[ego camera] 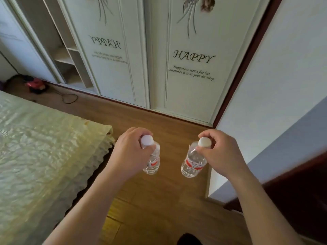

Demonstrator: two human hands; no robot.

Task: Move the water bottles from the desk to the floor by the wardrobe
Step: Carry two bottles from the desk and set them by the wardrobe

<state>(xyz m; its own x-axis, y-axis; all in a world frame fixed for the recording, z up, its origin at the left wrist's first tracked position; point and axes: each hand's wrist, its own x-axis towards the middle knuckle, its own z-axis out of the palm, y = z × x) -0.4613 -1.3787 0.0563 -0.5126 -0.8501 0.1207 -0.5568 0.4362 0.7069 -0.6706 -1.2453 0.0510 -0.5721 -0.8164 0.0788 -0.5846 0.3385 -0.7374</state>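
Observation:
I hold two clear water bottles with white caps and red-and-white labels, both upright above the wooden floor [169, 124]. My left hand [131, 152] grips the neck of the left bottle [153, 163], just below its cap. My right hand [221, 154] pinches the neck of the right bottle [192, 165] the same way. The white wardrobe [191, 89], with "HAPPY" lettering on its sliding doors, stands straight ahead beyond the bottles. Whether the bottle bases touch the floor cannot be told from this angle.
A bed with a pale yellow-green cover [44, 147] fills the left side. A white wall [276, 85] and a dark wooden edge [292, 195] close in the right. A red object [35, 84] with a black cable lies on the floor at far left.

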